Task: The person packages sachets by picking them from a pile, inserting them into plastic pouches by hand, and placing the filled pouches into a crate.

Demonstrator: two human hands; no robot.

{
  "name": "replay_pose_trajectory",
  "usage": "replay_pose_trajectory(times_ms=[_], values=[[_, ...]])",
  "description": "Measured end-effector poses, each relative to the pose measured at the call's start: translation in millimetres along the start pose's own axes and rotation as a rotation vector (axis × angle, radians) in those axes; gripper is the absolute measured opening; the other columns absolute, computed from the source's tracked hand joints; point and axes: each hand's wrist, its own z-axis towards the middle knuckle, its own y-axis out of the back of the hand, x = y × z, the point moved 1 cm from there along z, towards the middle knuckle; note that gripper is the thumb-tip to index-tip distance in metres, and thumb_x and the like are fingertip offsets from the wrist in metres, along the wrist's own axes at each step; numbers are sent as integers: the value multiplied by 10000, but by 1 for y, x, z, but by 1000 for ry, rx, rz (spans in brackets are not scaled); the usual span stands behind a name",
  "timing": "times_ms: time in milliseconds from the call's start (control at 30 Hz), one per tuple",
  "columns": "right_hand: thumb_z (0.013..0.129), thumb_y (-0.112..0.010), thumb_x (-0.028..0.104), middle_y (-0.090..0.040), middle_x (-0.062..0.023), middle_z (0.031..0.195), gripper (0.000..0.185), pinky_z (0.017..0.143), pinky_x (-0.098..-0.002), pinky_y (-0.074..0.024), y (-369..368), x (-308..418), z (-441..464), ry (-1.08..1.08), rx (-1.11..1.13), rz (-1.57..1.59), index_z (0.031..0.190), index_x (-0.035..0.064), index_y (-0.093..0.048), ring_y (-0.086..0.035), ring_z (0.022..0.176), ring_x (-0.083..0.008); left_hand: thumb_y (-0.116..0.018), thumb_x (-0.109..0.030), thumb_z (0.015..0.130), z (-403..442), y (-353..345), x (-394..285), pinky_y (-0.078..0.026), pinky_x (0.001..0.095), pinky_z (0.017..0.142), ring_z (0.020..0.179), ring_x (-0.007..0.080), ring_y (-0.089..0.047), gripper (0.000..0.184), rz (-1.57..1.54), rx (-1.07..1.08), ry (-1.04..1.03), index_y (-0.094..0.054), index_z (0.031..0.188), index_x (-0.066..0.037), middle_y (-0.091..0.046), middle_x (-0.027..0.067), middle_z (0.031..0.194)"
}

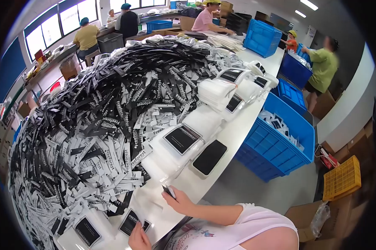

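Observation:
Near the table's front edge, my left hand (138, 238) has its fingers pressed together on a clear bag with a black label (128, 223). To the right, my right hand (180, 201) pinches a small black packet (168, 191). A stack of clear bags with a black label (88, 231) lies to the left of my left hand. Beyond my right hand is another stack of clear bags (163, 157) with a black label on top. A black phone (210, 157) lies flat beside that stack. Black and white printed packets (113, 121) form a large heap beyond both hands.
Blue crates (275, 146) stand right of the table, one holding white packets. Another blue crate (261, 38) sits at the table's far end. A yellow crate (342, 178) and cardboard boxes (300, 214) are at the right. Several people work in the background.

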Motion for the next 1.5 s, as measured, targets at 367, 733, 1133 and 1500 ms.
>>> replay_pose_trajectory(times_ms=[367,733,1133,1500], values=[[769,-585,311,-557,-156,758,362,608,-343,-423,-28,6,-20,285,321,-247,967,25,-486,-548,677,-270,-633,-180,733,-3,17,-43,-407,431,771,920,313,-529,259,133,-138,-410,-589,936,-26,-571,118,978],[709,-608,121,-595,-125,848,319,680,-334,-451,-57,13,-41,620,388,-273,1018,69,-550,-576,781,-290,-542,-622,695,2,13,-26,-300,538,851,1052,442,-360,872,280,-196,-155,-369,1192,73,-349,291,1197],[769,-596,267,-585,-155,799,308,664,-341,-442,-49,36,-37,404,780,-185,926,7,-547,-562,753,-321,-699,-212,654,-1,37,-33,-433,383,730,860,354,-519,571,-294,-79,-136,-484,1119,39,-513,202,1007],[877,-476,244,-555,-56,780,230,689,-309,-436,-32,49,-22,300,442,473,810,25,-496,-540,727,-157,-707,-274,646,-12,41,-27,-332,452,874,1042,397,-389,753,-35,-192,-49,-374,1247,33,-389,236,1170]])
